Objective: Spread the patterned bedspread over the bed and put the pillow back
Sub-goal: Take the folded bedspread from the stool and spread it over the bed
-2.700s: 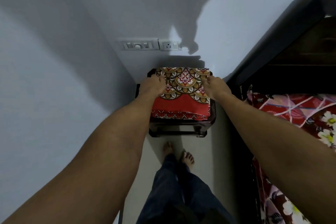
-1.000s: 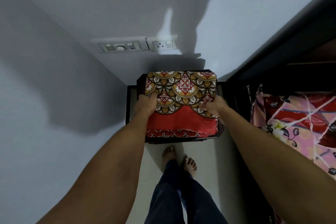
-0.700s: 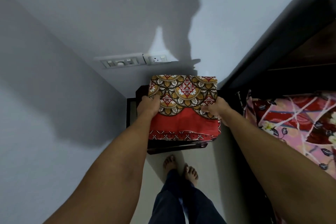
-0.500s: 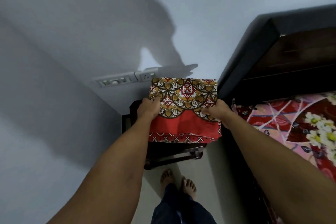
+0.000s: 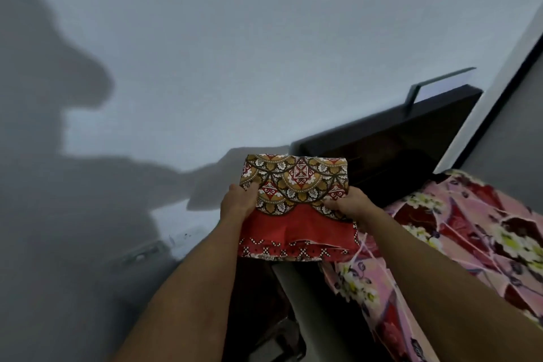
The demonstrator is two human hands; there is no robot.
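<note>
Between your hands: folded bedspread [image 5: 295,209], left hand [image 5: 238,201] and right hand [image 5: 351,205] pinching side edges. Risk: loose lower layers unfolding before bed [image 5: 458,232].

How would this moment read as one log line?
phase: carrying | left hand: gripping folded patterned bedspread | right hand: gripping it | bedspread: in the air, still folded | bed: floral sheet

A single head-worn wide-angle camera looks forward and down along both bare forearms, close to the hands at the frame's centre. It faces a pale grey painted wall [image 5: 264,38] filling ten to one o'clock, with the dark wooden headboard [image 5: 396,141] at two o'clock. The pink floral bed sheet [image 5: 470,229] lies near at four o'clock.
</note>
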